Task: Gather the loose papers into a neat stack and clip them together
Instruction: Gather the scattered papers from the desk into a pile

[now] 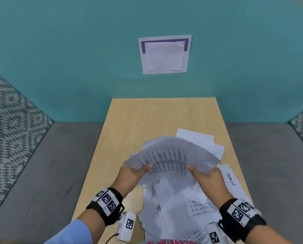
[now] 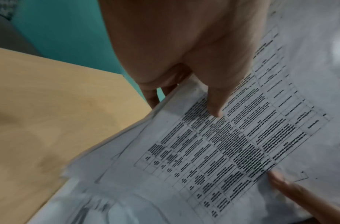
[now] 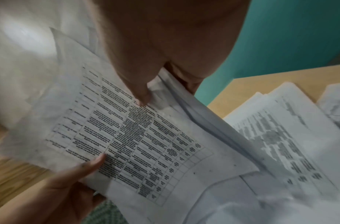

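A bowed sheaf of printed papers [image 1: 171, 155] is pinched at its near edge by the left hand [image 1: 132, 175] and the right hand [image 1: 208, 178], thumbs on top, above loose sheets [image 1: 173, 205] scattered on the wooden desk [image 1: 129, 120].

A bundle of white sheets [image 1: 171, 155] is lifted off the tabletop [image 1: 140, 118], bowed upward into an arch, its top page printed with a dense black table. Beneath it, toward 6 o'clock, loose papers [image 1: 175, 205] lie overlapping and skewed. Another sheet [image 1: 230, 180] at 3 o'clock bears handwriting, and more pages [image 1: 198, 136] poke out at 1 o'clock.
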The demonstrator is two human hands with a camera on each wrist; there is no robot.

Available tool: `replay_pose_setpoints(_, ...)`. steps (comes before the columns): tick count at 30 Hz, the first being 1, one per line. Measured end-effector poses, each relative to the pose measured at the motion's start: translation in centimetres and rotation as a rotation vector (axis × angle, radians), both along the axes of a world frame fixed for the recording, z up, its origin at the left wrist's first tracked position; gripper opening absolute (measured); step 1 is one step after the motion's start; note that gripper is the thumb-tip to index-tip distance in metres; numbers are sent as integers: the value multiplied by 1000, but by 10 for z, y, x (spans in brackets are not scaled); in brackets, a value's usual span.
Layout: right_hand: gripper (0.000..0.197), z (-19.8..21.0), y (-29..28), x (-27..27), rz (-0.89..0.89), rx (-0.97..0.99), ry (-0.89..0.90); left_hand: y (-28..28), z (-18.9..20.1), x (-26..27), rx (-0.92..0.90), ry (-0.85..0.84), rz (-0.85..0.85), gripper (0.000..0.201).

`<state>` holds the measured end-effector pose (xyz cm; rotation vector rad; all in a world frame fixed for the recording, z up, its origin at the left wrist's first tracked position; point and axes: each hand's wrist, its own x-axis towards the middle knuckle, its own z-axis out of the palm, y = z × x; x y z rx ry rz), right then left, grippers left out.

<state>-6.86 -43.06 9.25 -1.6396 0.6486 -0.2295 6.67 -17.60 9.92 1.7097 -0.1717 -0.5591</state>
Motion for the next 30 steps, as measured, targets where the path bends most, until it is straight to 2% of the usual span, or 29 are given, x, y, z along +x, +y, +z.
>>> replay_pose_setpoints(2,30,8,-1,0,-2,-2,-44,0,6,3,-66,3,10,41)
replay_pose_setpoints(6,37,6,-4,-6,40,32,-38,6,0,4,-52,88,-38,56)
replay_pose_setpoints(9,31,7,-5,-7,59,64,-28,6,0,2,-11,35,-74,25)
replay_pose_setpoints(10,29,12,-3,-7,62,58,-25,5,2,1,-21,25,-79,22)
replay_pose_setpoints(14,21,11,-4,-6,93,-15,-39,2,9,-1,-47,1,-45,34)
replay_pose_setpoints(18,37,5,-3,-9,90,12,11,2,8,-5,-41,31,-5,34)
replay_pose_setpoints(22,22,27,-6,-8,40,30,-65,0,28,-6,-111,-9,57,35)
replay_pose_setpoints(24,20,34,-7,-9,46,14,-145,0,36,-3,-144,-62,72,38)
replay_pose_setpoints(27,24,26,-7,-6,108,-75,-153,3,32,-1,-45,-184,30,50)
replay_pose_setpoints(29,19,12,-7,-5,145,-74,-108,5,29,-1,79,-341,3,51)
replay_pose_setpoints(30,18,9,-6,-4,146,-79,-88,6,31,1,160,-481,-14,48)
